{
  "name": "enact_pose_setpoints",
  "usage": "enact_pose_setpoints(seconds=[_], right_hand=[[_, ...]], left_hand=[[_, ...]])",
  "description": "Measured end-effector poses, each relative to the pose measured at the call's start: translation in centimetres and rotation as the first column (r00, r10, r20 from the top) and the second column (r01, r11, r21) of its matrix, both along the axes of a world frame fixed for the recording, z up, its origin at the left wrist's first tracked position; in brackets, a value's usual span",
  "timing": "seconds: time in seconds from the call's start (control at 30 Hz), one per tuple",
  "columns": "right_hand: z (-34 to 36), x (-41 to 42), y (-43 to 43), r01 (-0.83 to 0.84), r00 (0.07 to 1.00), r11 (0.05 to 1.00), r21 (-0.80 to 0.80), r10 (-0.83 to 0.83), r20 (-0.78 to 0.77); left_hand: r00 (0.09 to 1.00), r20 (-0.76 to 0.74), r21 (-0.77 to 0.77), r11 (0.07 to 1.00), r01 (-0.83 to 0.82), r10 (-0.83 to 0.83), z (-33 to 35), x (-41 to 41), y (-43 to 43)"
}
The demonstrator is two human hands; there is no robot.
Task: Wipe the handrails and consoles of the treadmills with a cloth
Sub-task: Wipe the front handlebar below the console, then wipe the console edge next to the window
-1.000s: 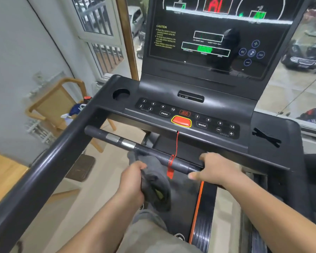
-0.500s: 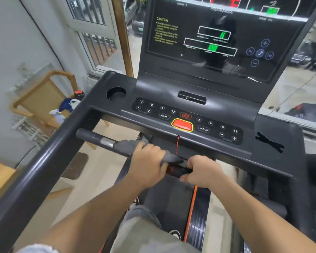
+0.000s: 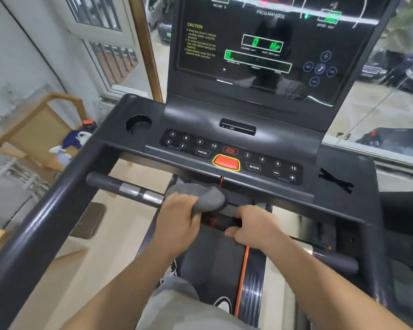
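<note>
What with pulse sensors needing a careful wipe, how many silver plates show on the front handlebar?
2 silver plates, side by side on the front handlebar: one farther left, the other beside the left hand gripping the cloth. Others may hide under the cloth or right hand.

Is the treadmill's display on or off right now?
On: the display shows glowing green readouts, and red digits glow at its top edge.

Black treadmill (image 3: 343,210) with red, yellow, green and orange accents.
The cloth (image 3: 200,196) is dark grey; the handrail (image 3: 105,182) is black with two silver bands. On the black console (image 3: 200,117), the red stop button (image 3: 225,163) is ringed yellow; the screen (image 3: 260,75) shows green digits and yellow text. An orange stripe (image 3: 243,267) edges the black belt (image 3: 212,258).
</note>
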State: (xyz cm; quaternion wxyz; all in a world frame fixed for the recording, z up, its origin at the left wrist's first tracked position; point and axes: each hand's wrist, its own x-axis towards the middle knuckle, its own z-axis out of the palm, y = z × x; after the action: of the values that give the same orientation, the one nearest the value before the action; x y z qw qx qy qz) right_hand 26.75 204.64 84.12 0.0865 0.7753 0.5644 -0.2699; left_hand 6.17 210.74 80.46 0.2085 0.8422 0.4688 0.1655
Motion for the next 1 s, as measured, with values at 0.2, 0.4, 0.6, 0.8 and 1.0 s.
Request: enact_pose_setpoints(seconds=[0.2, 0.4, 0.6, 0.8, 1.0], right_hand=[[-0.4, 0.7, -1.6, 0.002, 0.999, 0.998, 0.058, 0.001, -0.055], [1.0, 6.5, -7.9, 0.136, 0.988, 0.985, 0.109, -0.126, -0.091], [0.7, 12.8, -15.4, 0.301, 0.951, 0.951, 0.068, -0.305, 0.057], [-1.2, 13.9, -16.0, 0.284, 0.949, 0.944, 0.165, -0.302, 0.09], [-1.6, 14.4, -16.0, 0.26, 0.948, 0.932, 0.254, -0.296, 0.117]], left_hand=[[0.821, 0.275, -0.486, 0.809, -0.331, 0.501, 0.8, -0.2, -4.4], [0.762, 0.503, -0.305, 0.909, -0.284, 0.407, 9.2, 6.0, -3.6], [0.9, -0.205, 0.056, 0.913, 0.403, -0.385, 3.2, 13.2, -8.4], [0.676, -0.544, 0.112, 0.755, 0.646, -0.498, -2.3, 13.8, -7.3], [0.691, -0.539, -0.133, 0.859, 0.494, -0.481, -0.4, 18.0, -5.2]])
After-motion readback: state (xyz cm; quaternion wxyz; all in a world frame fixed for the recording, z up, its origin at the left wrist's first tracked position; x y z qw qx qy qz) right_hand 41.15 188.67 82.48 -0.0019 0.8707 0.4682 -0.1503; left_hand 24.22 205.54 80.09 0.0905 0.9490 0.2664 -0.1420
